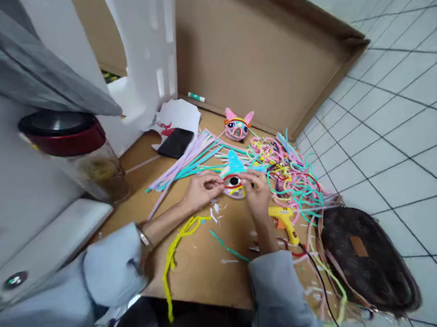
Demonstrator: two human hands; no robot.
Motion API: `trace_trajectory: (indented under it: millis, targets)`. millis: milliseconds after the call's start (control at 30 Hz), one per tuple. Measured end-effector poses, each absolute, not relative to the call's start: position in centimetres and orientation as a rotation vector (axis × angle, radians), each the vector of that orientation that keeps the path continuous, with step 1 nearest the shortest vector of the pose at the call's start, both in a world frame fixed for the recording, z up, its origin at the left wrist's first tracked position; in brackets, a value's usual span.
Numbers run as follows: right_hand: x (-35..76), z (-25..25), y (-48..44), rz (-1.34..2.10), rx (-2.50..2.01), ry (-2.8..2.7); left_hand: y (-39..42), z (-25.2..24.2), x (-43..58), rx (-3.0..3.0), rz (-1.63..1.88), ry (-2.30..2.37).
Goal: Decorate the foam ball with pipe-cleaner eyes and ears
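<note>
Both my hands hold a small pipe-cleaner figure [234,181] with a blue cone top and a big eye, just above the cardboard sheet [203,263]. My left hand [202,188] pinches its left side. My right hand [257,189] grips its right side. A finished pink pipe-cleaner head with ears [237,126] stands farther back. Straight pipe cleaners [188,162] lie to the left of the figure, and a tangled pile of them [293,169] lies to the right. A yellow pipe cleaner [176,251] trails near my left forearm.
A yellow glue gun [285,221] lies by my right wrist, its black cord running toward me. A black phone [175,142] rests at back left, a brown patterned bag [366,255] at right. A red-lidded jar [76,150] stands at left. White foam blocks and tiled floor surround the cardboard.
</note>
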State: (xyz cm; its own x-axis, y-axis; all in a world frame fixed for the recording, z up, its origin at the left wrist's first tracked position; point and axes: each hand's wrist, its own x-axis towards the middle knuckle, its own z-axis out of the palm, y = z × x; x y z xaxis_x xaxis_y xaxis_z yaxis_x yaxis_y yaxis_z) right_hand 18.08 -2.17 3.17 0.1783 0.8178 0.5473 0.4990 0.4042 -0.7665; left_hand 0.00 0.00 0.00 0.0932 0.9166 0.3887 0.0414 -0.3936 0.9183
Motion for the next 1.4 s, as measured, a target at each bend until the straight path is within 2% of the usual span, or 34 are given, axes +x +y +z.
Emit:
trace_trajectory:
  millis: [1400]
  targets:
    - [18.07,3.17,-2.21,0.365,-1.260,-1.486,0.16,0.14,-0.39,1.525,1.334,1.022]
